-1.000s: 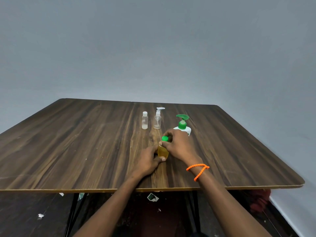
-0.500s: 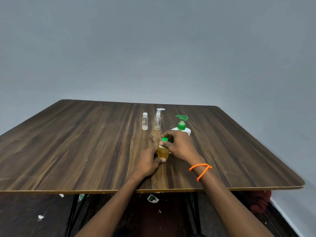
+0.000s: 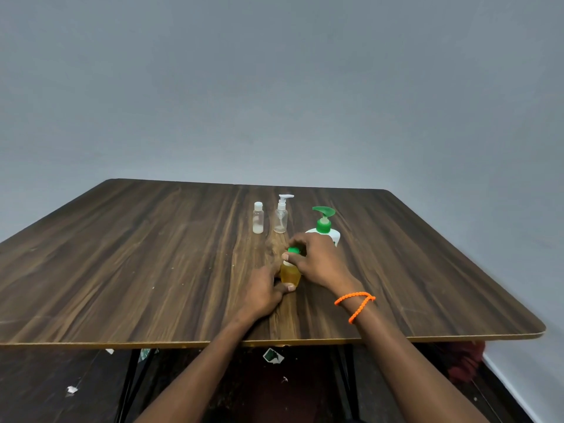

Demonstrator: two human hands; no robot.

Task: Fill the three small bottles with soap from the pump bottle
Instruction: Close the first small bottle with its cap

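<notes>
A small amber bottle (image 3: 290, 274) stands on the wooden table (image 3: 152, 264) near its middle. My left hand (image 3: 264, 290) grips the bottle's body from the left. My right hand (image 3: 317, 261) pinches its green cap (image 3: 293, 250) from above. Behind my right hand stands the white pump bottle (image 3: 325, 228) with a green pump head, its lower part hidden. Farther back are a small clear bottle with a white cap (image 3: 258, 217) and a small clear bottle with a white pump (image 3: 281, 213), both upright.
The table's front edge (image 3: 274, 341) runs just under my forearms. Scraps of paper (image 3: 273, 355) lie on the dark floor below. A grey wall rises behind the table. An orange bracelet (image 3: 355, 303) circles my right wrist.
My right hand has shifted slightly on the green cap, and more of the bottle's pale neck shows beneath it. The left hand keeps its grip. The other bottles have not moved.
</notes>
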